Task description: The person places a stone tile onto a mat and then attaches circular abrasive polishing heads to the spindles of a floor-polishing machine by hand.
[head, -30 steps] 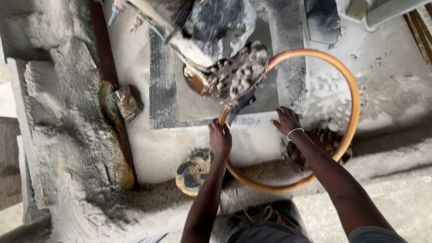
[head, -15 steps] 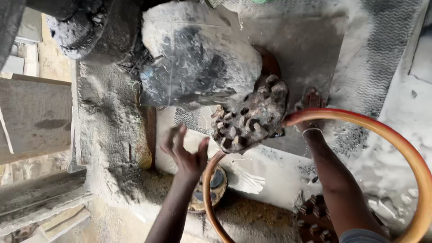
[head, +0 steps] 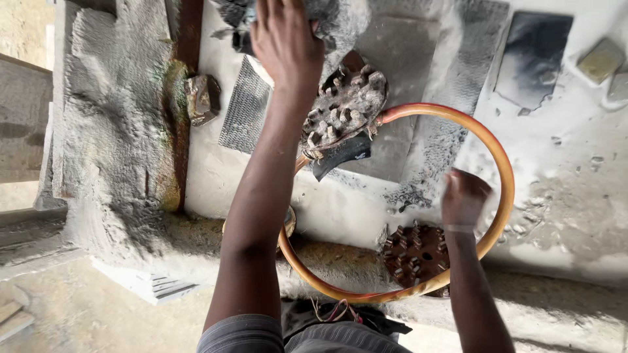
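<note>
Dust-grey stone fills the view: a rough, pale slab bench (head: 111, 131) runs down the left side, and beside it lies a wide flat stone surface (head: 575, 189) coated in white powder and slurry, with patches of cross-hatched chisel texture (head: 245, 111) cut into it. A rusty brown metal strip (head: 186, 39) stands along the edge between the two.

Largest of the loose things is an orange rubber hose (head: 500, 176), bent into a big loop that lies across the flat stone and hangs over its front edge. At the top of the loop sits a dust-caked grinding machine (head: 340, 19), its round studded grinding head (head: 347, 104) tilted toward the camera, grey with mud. The left hand (head: 284, 39) reaches up onto the machine's body, palm down and fingers spread over it; how firmly it grips I cannot tell. The right hand (head: 463, 198) is blurred, curled into a loose fist inside the hose loop, just above a second, rust-brown studded disc (head: 415, 253) lying flat near the front edge; whether it holds anything cannot be told.

A dark rectangular stone tile (head: 533, 59) lies at the upper right, with a small yellowish block (head: 600, 60) beside it. A small brown lump of stone (head: 203, 98) rests near the metal strip.
</note>
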